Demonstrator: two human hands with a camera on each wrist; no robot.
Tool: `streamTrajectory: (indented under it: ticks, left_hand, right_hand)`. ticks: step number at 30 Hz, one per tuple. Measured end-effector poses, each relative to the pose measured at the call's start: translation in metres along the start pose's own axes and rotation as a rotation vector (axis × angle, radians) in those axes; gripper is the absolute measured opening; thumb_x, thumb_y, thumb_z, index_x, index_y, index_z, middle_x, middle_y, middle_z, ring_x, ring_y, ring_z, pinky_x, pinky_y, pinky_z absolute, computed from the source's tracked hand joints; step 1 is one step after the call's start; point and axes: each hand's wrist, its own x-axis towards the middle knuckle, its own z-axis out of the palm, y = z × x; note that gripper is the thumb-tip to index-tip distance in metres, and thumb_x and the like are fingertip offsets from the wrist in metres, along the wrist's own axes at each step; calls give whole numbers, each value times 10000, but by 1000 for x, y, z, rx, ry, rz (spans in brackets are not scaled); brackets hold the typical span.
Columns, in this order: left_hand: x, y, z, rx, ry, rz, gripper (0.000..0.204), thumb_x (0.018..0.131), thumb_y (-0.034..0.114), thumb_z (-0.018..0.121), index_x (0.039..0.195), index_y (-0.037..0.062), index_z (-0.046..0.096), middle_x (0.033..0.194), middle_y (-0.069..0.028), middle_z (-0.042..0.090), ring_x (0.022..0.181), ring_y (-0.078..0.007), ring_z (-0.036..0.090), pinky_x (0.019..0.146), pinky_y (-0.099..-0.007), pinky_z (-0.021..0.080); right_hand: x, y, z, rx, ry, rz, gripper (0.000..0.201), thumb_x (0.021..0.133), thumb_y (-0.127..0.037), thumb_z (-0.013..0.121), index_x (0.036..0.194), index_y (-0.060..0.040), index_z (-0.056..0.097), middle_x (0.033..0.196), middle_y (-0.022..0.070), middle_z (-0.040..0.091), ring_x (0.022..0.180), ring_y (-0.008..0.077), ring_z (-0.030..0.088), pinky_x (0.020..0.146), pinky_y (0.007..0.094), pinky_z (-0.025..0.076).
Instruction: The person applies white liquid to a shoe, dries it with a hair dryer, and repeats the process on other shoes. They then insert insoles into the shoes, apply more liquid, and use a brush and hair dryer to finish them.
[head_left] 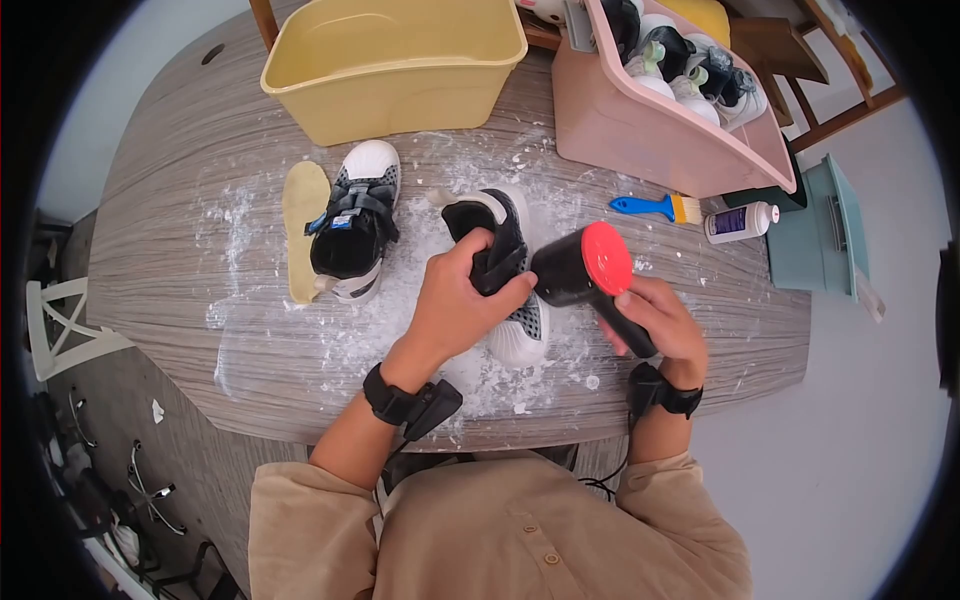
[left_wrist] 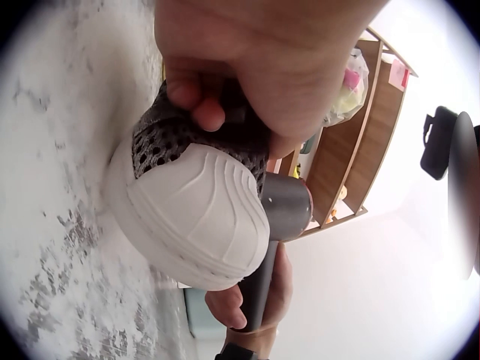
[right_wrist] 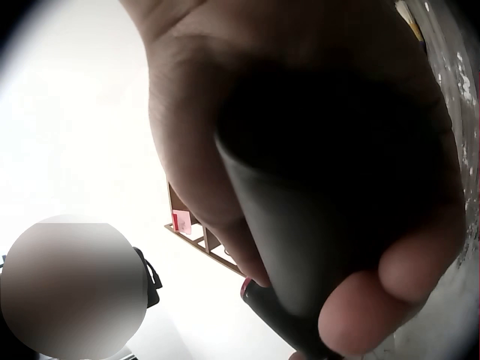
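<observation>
My left hand (head_left: 455,300) grips a black and white shoe (head_left: 520,335) around its ankle opening, fingers inside and thumb along the outer side. In the left wrist view its white ridged toe cap (left_wrist: 199,214) and dark perforated upper fill the middle. The handle of a black hair dryer (head_left: 560,268) with a red round end is wrapped by my right hand (head_left: 665,320). The dryer's barrel points at the shoe's side, close to my left thumb. Left of them lies a second shoe (head_left: 365,210) with dark straps, beside a yellowish insole (head_left: 305,235).
White powdery marks cover much of the wooden table (head_left: 270,370). At the back stand a yellow bin (head_left: 400,100) and a pink bin (head_left: 640,140) full of shoes. A blue-handled brush (head_left: 650,207), a white bottle (head_left: 740,222) and a teal container (head_left: 815,235) are at the right.
</observation>
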Motion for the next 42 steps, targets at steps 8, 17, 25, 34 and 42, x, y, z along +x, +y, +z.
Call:
streamTrajectory:
  ticks: [8,17,25,34,42]
  left_hand:
    - [-1,2,2,25,19,-44,279,737,159,698,911,-12,563,693,-126,639,615,-171,634,584,-292,486]
    - [0,5,1,28,47,-61,264,746,135,674,930,-19,565,728,-152,654,653,-209,662,605,-305,494]
    - [-2,4,3,52,33,-36,241,750,120,662,915,-20,556,713,-157,641,635,-221,655,591,-309,486]
    - [-1,4,3,51,48,-36,247,759,125,670,918,-20,548,718,-156,645,641,-225,654,594,-311,485]
    - [0,-1,4,-5,118,5,194,773,100,656,881,-16,545,744,-140,656,664,-155,645,601,-289,484]
  right_hand:
    - [-1,5,-5,62,-60,20,331,946,-295,504,884,20,583,651,43,570,520,98,536,481,239,425]
    - [-8,3,-11,33,-96,27,305,944,-267,511,896,26,585,669,48,572,523,95,535,477,235,419]
    - [0,3,-1,54,-38,4,304,944,-263,507,885,27,577,656,47,567,508,100,529,473,236,420]
    - [-14,4,-21,2,-180,91,336,915,-275,558,971,53,607,670,47,579,530,93,543,487,236,441]
    - [-4,0,1,6,-13,-17,315,931,-270,539,953,39,594,643,30,550,511,79,496,472,233,390]
